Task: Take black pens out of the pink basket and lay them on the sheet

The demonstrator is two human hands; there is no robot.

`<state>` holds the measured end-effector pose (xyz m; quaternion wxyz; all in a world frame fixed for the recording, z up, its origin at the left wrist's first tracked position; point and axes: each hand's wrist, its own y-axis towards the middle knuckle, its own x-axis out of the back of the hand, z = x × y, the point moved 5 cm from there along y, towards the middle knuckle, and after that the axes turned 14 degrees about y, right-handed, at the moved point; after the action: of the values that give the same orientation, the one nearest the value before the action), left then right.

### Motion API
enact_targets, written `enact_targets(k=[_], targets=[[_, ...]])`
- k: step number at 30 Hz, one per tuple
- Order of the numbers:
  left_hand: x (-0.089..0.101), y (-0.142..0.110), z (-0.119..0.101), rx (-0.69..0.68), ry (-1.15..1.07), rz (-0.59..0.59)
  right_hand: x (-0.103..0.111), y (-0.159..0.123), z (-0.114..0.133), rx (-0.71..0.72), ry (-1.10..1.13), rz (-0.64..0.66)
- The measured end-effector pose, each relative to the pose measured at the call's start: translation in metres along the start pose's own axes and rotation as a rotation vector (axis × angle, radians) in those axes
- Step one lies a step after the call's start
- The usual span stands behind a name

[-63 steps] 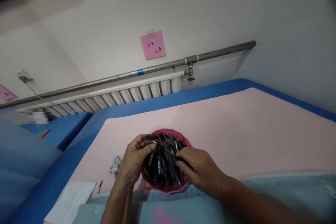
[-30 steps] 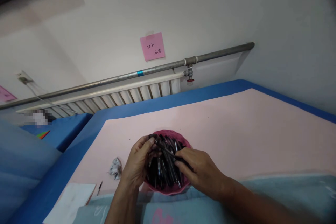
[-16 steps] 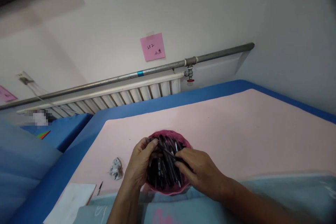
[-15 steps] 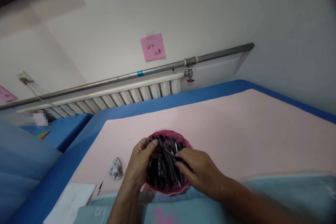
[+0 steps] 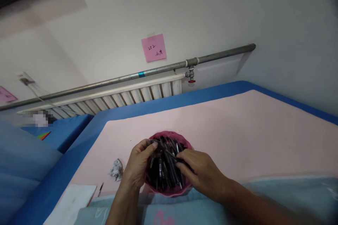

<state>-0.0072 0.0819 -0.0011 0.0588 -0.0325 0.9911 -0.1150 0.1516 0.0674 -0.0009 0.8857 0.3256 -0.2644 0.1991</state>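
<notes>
A pink basket [image 5: 173,193] full of dark pens [image 5: 169,175] stands in front of me. Above it, my right hand [image 5: 203,172] is closed around one dark pen [image 5: 169,153], which slants up toward my left hand [image 5: 139,163]. The thumb and fingers of my left hand are pinched on a small dark piece at the pen's far end. Whether that piece is a cap or part of the pen, I cannot tell. Both hands hang over the basket's upper half, hiding parts of its rim.
On the pink mat [image 5: 237,130] left of the basket lies a crumpled grey-white wad [image 5: 116,169]. Near it are a thin dark pen [image 5: 100,189] and white paper [image 5: 71,202]. Blue-green cloth [image 5: 290,191] covers the near edge. A radiator [image 5: 132,96] runs along the wall.
The fingertips of my left hand have shifted slightly against the dark piece. My right hand keeps its grip on the pen in nearly the same place.
</notes>
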Motion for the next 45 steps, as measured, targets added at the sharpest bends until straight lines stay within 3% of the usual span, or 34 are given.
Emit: enact_targets(k=[11, 21, 28, 33, 37, 41, 45], targets=[[0.002, -0.001, 0.000, -0.035, 0.013, -0.036, 0.000, -0.001, -0.001, -0.014, 0.011, 0.015], [0.000, -0.001, -0.005, -0.088, -0.016, 0.008, -0.001, 0.001, -0.006, -0.210, 0.252, 0.075], [0.005, 0.000, -0.009, -0.086, 0.043, -0.015, 0.002, 0.002, -0.009, -0.288, 0.390, 0.012], [0.031, 0.000, -0.021, -0.170, 0.330, -0.151, 0.006, 0.003, -0.015, -0.357, 0.543, -0.104], [0.042, -0.001, -0.021, -0.117, 0.643, -0.134, 0.009, 0.003, -0.020, -0.407, 0.693, -0.174], [0.039, 0.002, -0.013, -0.116, 0.865, -0.045, 0.009, 0.003, -0.022, -0.404, 0.722, -0.180], [0.029, 0.003, -0.013, -0.230, 1.240, -0.090, 0.007, 0.003, -0.022, -0.395, 0.730, -0.188]])
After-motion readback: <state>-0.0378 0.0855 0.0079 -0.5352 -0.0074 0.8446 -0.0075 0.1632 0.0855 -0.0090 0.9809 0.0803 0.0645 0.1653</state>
